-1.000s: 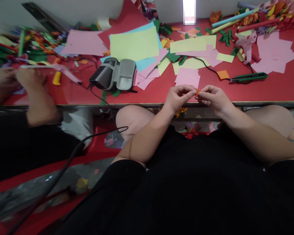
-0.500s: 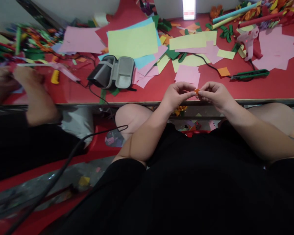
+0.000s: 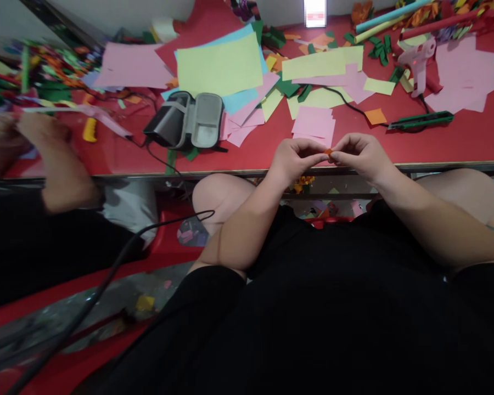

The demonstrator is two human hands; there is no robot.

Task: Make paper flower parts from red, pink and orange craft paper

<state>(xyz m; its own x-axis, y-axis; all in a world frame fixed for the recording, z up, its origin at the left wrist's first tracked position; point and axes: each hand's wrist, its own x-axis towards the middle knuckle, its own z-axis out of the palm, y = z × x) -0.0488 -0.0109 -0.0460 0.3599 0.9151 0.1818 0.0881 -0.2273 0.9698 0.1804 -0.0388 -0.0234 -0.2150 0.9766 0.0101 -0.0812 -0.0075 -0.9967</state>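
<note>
My left hand (image 3: 293,160) and my right hand (image 3: 360,156) meet just above the front edge of the red table (image 3: 247,159). Both pinch a small orange paper piece (image 3: 328,152) between thumb and fingertips, and the fingers partly cover it. Pink paper squares (image 3: 313,124) lie just behind my left hand. Beyond my right hand are an orange square (image 3: 376,116) and a green cutter knife (image 3: 422,122).
A pink glue gun (image 3: 419,65) stands at the right with its cable. An open grey case (image 3: 206,120) lies left of centre. Yellow sheets (image 3: 220,65) and paper scraps spread behind. At the far left, another person's hands (image 3: 41,129) work near a second glue gun (image 3: 107,119).
The view has shifted slightly. Both my hands keep their pinch on the orange piece, which looks slightly flatter or turned between the fingertips.
</note>
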